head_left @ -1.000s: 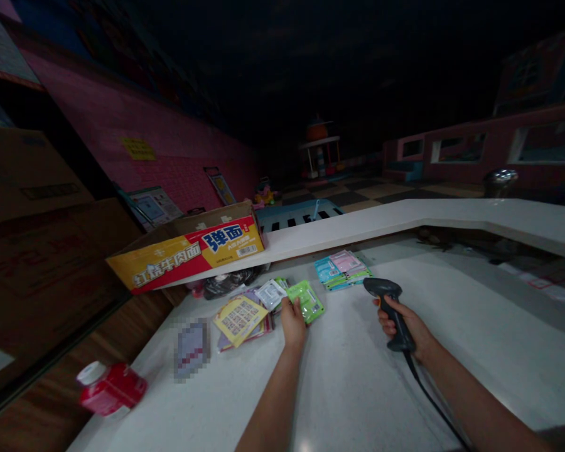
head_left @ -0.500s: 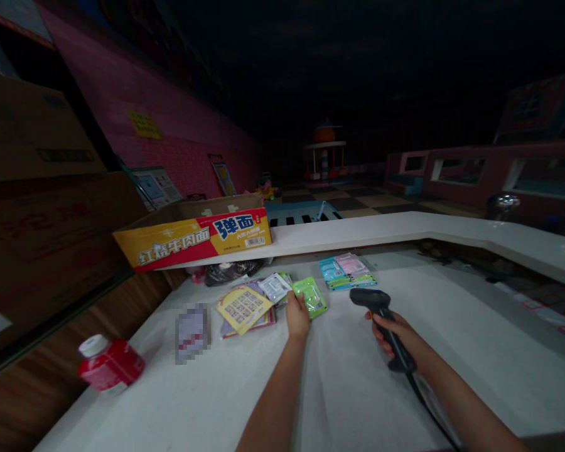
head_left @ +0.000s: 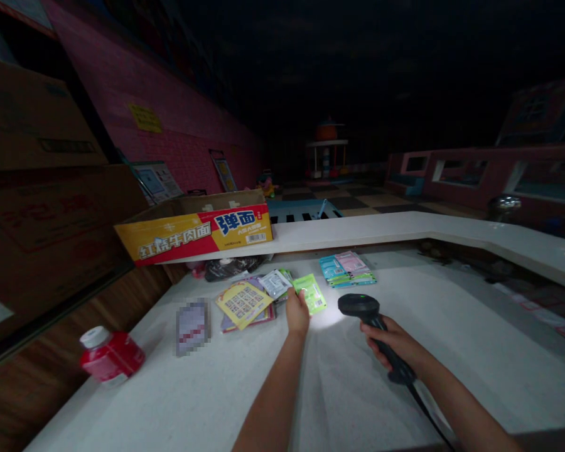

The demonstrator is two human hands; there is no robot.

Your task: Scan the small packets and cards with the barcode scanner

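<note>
My left hand (head_left: 297, 312) is closed on the edge of a bright green packet (head_left: 312, 292). A barcode shows near the packet's lower right corner. My right hand (head_left: 395, 344) is wrapped round the handle of a black barcode scanner (head_left: 360, 306), whose head points left at the packet. A white patch of light falls on the counter between them, and a small green light glows on the scanner. Left of my left hand, a silver-grey packet (head_left: 275, 284) rests beside a yellow card (head_left: 243, 303) on a pile of flat items. Behind the scanner lies a stack of blue, pink and green packets (head_left: 347, 269).
A red bottle with a white cap (head_left: 112, 356) lies tilted at the left, near a blurred-out flat item (head_left: 193, 328). An open noodle carton (head_left: 195, 232) stands on the raised white ledge (head_left: 348, 230). Brown boxes (head_left: 51, 220) are stacked at far left. The scanner's cable trails toward me.
The scanner has moved slightly left, closer to the green packet, and its light has come on. My left hand stays on the packet.
</note>
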